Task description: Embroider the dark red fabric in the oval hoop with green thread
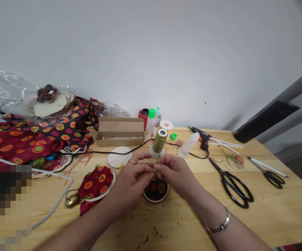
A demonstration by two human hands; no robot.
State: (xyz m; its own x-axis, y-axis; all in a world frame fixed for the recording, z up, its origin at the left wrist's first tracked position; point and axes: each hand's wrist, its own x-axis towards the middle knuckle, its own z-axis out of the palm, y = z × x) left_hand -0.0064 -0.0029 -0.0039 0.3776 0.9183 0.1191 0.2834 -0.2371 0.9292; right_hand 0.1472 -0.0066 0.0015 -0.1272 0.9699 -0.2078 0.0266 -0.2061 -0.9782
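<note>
Over a round piece covered in dark patterned fabric [156, 192], my two hands meet fingertip to fingertip. My left hand [136, 179] has thumb and forefinger pinched together; a ring is on one finger. My right hand [173, 170], a silver bangle on its wrist, pinches at the same spot. Between the fingertips shows a tiny yellowish bit, too small to name. A thin dark strand rises from the right fingertips toward the olive thread spool [160, 141] just behind. Left of my left hand lies a round piece in red patterned fabric [96, 184] with a white rim.
Behind stand an opened cardboard box [121, 136], a green-capped bottle [151, 122] and a tilted white bottle [189, 145]. A glue gun [200, 134], large scissors [232, 184] and smaller scissors [271, 177] lie right. Patterned cloth [59, 129] and a brass bell [72, 200] are left.
</note>
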